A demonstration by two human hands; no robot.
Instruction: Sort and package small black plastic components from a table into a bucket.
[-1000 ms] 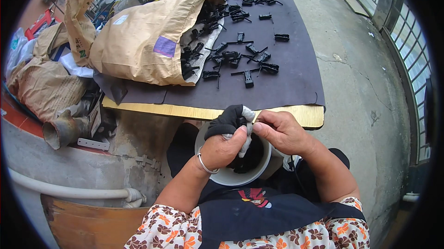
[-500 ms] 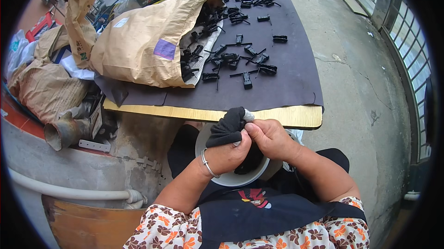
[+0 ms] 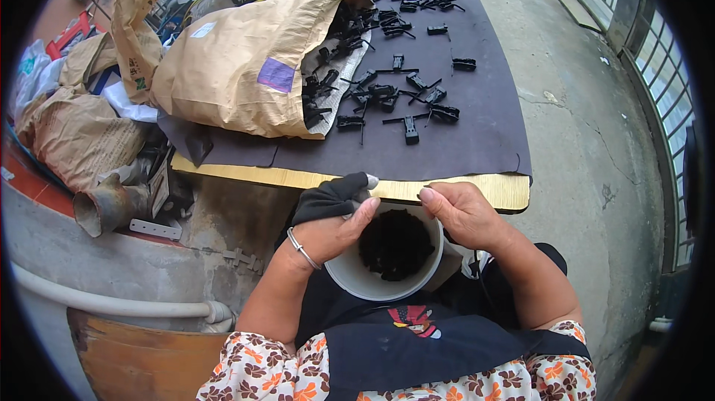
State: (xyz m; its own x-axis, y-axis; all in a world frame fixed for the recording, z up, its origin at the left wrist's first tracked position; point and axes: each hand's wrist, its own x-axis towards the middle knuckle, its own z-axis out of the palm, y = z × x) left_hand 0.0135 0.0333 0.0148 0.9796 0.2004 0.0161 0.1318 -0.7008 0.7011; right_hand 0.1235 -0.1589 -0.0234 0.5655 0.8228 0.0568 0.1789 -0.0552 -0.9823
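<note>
Black pieces (image 3: 396,243) lie in a pale bucket (image 3: 344,271) just below the hands. Over its far rim, the left hand (image 3: 337,227), its fingers in a black-and-grey glove (image 3: 325,201), and the bare right hand (image 3: 466,216) stand apart, thumbs toward fingers; what either grips, if anything, is too small to tell. Beyond, a yellow-edged table (image 3: 454,191) bears a dark sheet (image 3: 491,129), strewn with black clips (image 3: 411,131) beside an open paper sack (image 3: 223,77). Concrete floor (image 3: 588,155) runs right to barred windows (image 3: 665,73); bags (image 3: 82,133) crowd the left.
</note>
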